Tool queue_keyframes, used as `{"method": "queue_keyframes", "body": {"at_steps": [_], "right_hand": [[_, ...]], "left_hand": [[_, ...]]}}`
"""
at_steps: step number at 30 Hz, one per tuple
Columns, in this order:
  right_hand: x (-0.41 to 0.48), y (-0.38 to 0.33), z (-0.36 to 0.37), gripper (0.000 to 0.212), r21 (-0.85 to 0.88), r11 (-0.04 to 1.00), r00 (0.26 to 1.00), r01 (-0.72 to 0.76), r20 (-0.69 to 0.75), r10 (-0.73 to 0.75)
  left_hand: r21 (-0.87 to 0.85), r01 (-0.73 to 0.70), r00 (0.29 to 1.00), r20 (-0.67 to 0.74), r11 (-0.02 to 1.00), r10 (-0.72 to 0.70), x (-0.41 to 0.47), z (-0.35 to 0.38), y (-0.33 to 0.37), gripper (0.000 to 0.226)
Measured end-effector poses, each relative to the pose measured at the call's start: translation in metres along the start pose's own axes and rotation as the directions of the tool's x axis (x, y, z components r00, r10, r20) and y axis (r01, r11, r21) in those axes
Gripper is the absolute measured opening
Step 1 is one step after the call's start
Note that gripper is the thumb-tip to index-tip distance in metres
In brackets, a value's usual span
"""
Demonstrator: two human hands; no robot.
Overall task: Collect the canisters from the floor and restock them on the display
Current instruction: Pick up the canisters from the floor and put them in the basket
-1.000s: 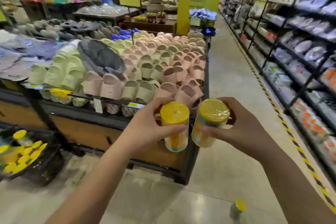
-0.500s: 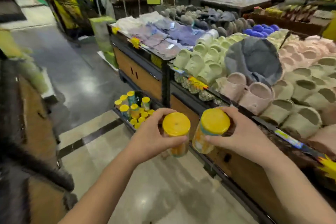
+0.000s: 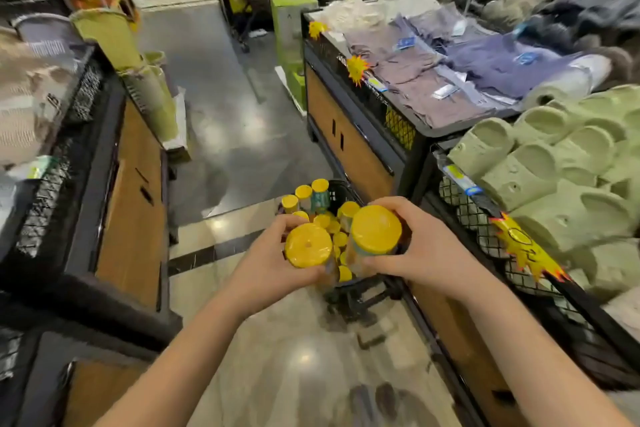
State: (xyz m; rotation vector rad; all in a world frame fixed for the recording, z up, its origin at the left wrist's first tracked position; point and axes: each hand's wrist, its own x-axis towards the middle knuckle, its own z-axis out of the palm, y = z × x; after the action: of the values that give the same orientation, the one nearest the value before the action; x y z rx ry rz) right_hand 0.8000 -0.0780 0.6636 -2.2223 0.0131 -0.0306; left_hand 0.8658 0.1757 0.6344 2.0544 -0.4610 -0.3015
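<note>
Hands held over floor basket. Left hand (image 3: 266,270) curls round left canister (image 3: 308,245), body mostly hidden under yellow lid. Right hand (image 3: 426,253) grips right canister (image 3: 375,230), label blurred. Basket canisters (image 3: 304,191) stand in black basket (image 3: 341,189) below, partly hidden by hands, beside green slippers (image 3: 554,166).

Glossy tiled floor (image 3: 225,135); wood-panelled display stand (image 3: 349,149).

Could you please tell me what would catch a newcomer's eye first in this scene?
Centre frame, the left hand and right hand grip the left canister and right canister, bright yellow lids side by side. Just beyond them, more stocked canisters crowd a low black basket. At right, pale green slippers heap on a display table.
</note>
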Motion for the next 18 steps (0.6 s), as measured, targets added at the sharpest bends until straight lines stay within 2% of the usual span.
{"method": "queue_keyframes", "body": {"at_steps": [7,13,18], "right_hand": [[0.140,0.048,0.011,0.077,-0.055,0.998,0.995,-0.034,0.095,0.040],[0.221,0.107,0.051,0.081,-0.070,0.987,0.987,-0.146,0.050,0.150],[0.271,0.171,0.093,0.087,-0.105,0.967,0.971,-0.230,0.039,0.235]], "left_hand": [[0.016,0.113,0.992,-0.049,0.993,-0.113,0.121,-0.012,-0.061,0.078],[0.043,0.163,0.986,0.029,0.986,-0.164,0.211,-0.014,-0.143,0.079],[0.155,0.154,0.978,0.119,0.976,-0.173,0.274,0.014,-0.219,0.076]]}}
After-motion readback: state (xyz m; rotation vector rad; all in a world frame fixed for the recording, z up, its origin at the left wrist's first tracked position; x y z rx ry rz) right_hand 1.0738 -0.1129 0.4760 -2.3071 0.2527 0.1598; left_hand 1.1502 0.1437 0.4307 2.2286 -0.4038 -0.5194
